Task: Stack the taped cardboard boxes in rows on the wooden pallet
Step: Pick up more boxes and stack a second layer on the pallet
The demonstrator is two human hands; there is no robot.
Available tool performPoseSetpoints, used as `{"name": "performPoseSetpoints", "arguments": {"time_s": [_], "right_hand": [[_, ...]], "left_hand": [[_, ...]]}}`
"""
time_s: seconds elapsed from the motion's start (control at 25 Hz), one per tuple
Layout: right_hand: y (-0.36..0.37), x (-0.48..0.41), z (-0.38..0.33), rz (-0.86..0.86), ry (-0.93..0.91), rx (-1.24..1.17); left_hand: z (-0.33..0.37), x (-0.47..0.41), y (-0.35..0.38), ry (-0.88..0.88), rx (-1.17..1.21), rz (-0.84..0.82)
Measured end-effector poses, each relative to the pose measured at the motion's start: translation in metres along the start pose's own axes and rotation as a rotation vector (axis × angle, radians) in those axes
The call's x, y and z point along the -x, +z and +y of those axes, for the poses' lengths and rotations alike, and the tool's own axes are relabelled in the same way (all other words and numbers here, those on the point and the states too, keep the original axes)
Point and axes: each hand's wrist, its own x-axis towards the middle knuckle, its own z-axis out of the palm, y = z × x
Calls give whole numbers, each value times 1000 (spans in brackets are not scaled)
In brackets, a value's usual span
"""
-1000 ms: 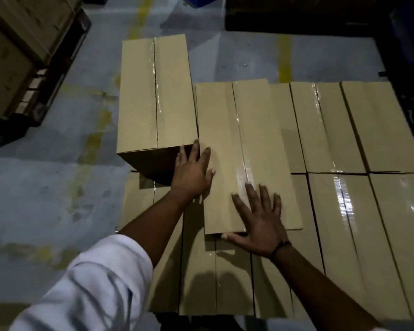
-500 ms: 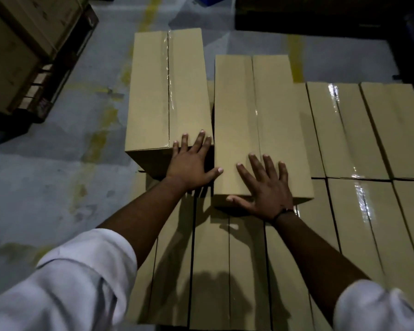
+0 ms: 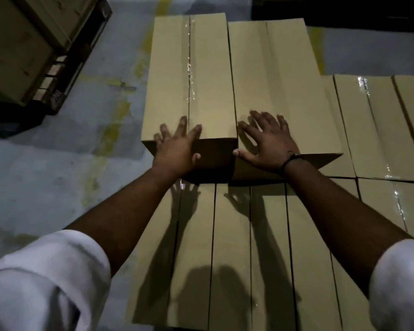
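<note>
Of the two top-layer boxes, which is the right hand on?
The inner box, away from the stack's left edge: the right hand lies flat on its near end. The left hand rests on the outer box.

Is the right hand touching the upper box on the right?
Touching. The head view shows the right hand lying flat on the top of the right upper box, thumb at its near edge.
</note>
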Motion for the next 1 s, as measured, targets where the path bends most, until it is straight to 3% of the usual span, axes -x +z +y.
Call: {"name": "performPoseSetpoints", "arguments": {"time_s": [0.12, 0.24, 1.0], "right_hand": [[9, -20, -44, 28, 54, -34], [17, -29, -65, 82, 121, -44], [10, -50, -107, 37, 188, -68]], "left_hand": [[-57, -3, -1, -122, 87, 22], [-92, -5, -1, -35, 191, 74], [-152, -27, -11, 40, 218, 111]]}}
